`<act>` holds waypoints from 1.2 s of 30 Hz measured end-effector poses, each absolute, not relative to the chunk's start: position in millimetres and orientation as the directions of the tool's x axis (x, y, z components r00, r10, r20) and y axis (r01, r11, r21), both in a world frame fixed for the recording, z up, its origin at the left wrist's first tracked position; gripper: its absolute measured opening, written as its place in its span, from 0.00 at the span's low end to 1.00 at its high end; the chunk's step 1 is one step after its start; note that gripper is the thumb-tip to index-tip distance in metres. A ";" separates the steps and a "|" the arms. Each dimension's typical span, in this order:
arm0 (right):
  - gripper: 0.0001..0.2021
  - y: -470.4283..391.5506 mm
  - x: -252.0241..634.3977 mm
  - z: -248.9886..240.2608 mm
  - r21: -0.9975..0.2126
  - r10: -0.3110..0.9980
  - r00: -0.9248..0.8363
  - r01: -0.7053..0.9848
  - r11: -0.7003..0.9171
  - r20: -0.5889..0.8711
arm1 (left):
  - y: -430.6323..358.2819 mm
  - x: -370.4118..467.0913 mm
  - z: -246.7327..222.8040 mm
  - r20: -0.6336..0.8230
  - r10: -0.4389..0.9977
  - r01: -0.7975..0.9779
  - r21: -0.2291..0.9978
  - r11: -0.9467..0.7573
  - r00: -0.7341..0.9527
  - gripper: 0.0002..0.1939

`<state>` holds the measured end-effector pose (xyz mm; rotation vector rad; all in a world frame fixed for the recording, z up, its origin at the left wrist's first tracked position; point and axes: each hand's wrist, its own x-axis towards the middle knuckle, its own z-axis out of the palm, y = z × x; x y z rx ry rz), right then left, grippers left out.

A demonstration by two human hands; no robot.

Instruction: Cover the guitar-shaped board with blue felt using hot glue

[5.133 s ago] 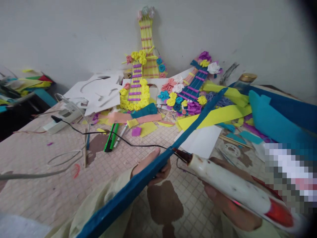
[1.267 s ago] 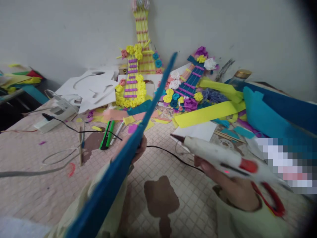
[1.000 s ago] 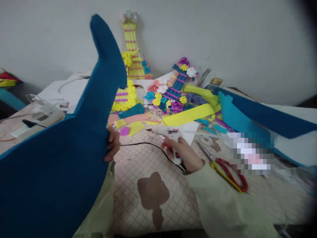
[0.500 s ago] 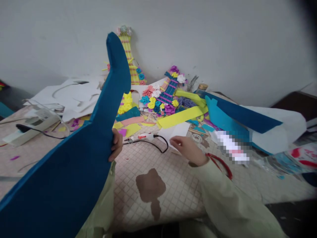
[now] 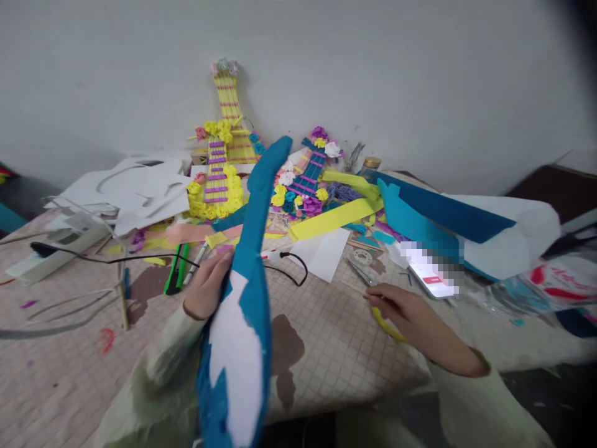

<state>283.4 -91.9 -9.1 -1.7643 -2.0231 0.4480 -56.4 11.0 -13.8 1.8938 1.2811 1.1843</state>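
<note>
My left hand [image 5: 208, 285] is wrapped round the edge of a long blue shape [image 5: 252, 239] with a curved top end, held upright before me. Its side facing right shows a bare white area [image 5: 239, 358] framed by blue covering. Over the table at the right, my right hand [image 5: 405, 314] is closed at a pair of scissors, its fingers on a thin stick-like piece or the scissors' handle; which one is unclear. The scissors' blades [image 5: 362, 272] point away to the upper left, and a yellow curved handle [image 5: 388, 325] shows under the hand.
Flower-decorated yellow [image 5: 215, 180] and blue [image 5: 313, 171] pieces lean at the back. A green cutter [image 5: 176, 269], a power strip [image 5: 58, 249] and cables lie left. On the right are a phone [image 5: 431, 277], a plastic bottle [image 5: 550, 286] and blue sheets [image 5: 457, 205].
The blue shape has turned, lowered and shifted right, showing its white area. My left hand now shows more fully. My right hand has moved right and down to the scissors, where red handles showed before.
</note>
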 end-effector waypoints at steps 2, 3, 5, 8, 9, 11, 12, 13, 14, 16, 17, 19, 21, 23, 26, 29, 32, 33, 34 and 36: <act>0.10 -98.5 285.9 5.3 -0.518 0.977 -0.080 0.837 0.173 0.198 | 6.4 -54.9 -8.2 0.380 0.904 0.481 0.766 -0.426 0.194 0.20; 0.10 -101.1 284.5 12.1 -0.516 0.964 -0.063 0.834 0.193 0.259 | 5.1 -54.2 -5.9 0.388 0.893 0.507 0.736 -0.449 0.227 0.19; 0.08 -104.4 276.6 24.7 -0.494 0.923 -0.044 0.834 0.245 0.382 | 3.7 -52.4 -2.8 0.402 0.869 0.549 0.675 -0.494 0.288 0.18; 0.06 -103.6 254.8 39.0 -0.446 0.857 -0.095 0.821 0.355 0.507 | 2.3 -49.4 -2.0 0.433 0.832 0.576 0.602 -0.554 0.347 0.16; 0.06 -101.7 246.4 42.4 -0.433 0.838 -0.126 0.810 0.397 0.532 | 1.8 -48.6 -2.0 0.448 0.819 0.578 0.582 -0.572 0.358 0.16; 0.04 -96.0 230.2 47.0 -0.405 0.802 -0.189 0.783 0.472 0.567 | 0.8 -47.3 -1.7 0.470 0.799 0.577 0.556 -0.598 0.375 0.16; 0.04 -92.5 223.1 48.5 -0.392 0.783 -0.220 0.768 0.507 0.582 | 0.3 -46.8 -1.1 0.476 0.793 0.574 0.551 -0.606 0.381 0.15; 0.04 -88.9 217.0 49.5 -0.379 0.763 -0.252 0.750 0.543 0.595 | -0.3 -46.5 -0.3 0.481 0.788 0.570 0.548 -0.612 0.383 0.15; 0.04 -85.2 211.9 50.0 -0.366 0.744 -0.280 0.732 0.574 0.607 | -0.8 -46.3 0.6 0.484 0.786 0.568 0.548 -0.614 0.384 0.15; 0.05 -78.4 205.0 49.9 -0.349 0.716 -0.322 0.704 0.619 0.620 | -1.8 -46.1 2.5 0.482 0.787 0.569 0.547 -0.614 0.385 0.15; 0.05 -75.5 202.9 49.4 -0.342 0.707 -0.334 0.696 0.631 0.624 | -2.2 -46.0 3.3 0.480 0.788 0.572 0.545 -0.612 0.385 0.15; 0.05 -70.4 201.1 47.9 -0.329 0.697 -0.346 0.694 0.641 0.628 | -2.8 -45.9 4.5 0.471 0.792 0.577 0.545 -0.608 0.390 0.14; 0.05 -66.6 200.9 46.5 -0.325 0.697 -0.355 0.693 0.644 0.623 | -2.9 -46.0 4.9 0.466 0.793 0.577 0.547 -0.607 0.393 0.14; 0.05 -63.8 201.2 46.3 -0.325 0.697 -0.367 0.688 0.649 0.615 | -2.7 -46.2 5.0 0.464 0.794 0.576 0.549 -0.606 0.393 0.14; 0.05 -60.4 200.5 48.5 -0.313 0.691 -0.392 0.681 0.662 0.608 | -2.4 -46.7 4.5 0.451 0.800 0.580 0.553 -0.598 0.395 0.14; 0.05 -56.3 197.9 51.9 -0.291 0.684 -0.427 0.678 0.675 0.591 | -2.3 -46.9 3.6 0.434 0.808 0.583 0.559 -0.589 0.399 0.14; 0.04 -51.8 195.6 54.0 -0.259 0.673 -0.469 0.675 0.691 0.572 | -1.9 -46.5 3.1 0.434 0.807 0.582 0.561 -0.589 0.399 0.14; 0.04 -50.6 195.3 54.2 -0.252 0.672 -0.476 0.677 0.692 0.567 | -1.7 -46.3 3.1 0.436 0.807 0.581 0.561 -0.590 0.398 0.14; 0.04 -49.6 195.3 54.3 -0.248 0.673 -0.481 0.678 0.692 0.562 | -1.4 -46.0 3.2 0.436 0.807 0.580 0.563 -0.589 0.398 0.14; 0.05 -48.5 195.7 53.9 -0.253 0.681 -0.484 0.681 0.687 0.549 | -1.1 -45.7 3.7 0.427 0.813 0.579 0.571 -0.582 0.396 0.15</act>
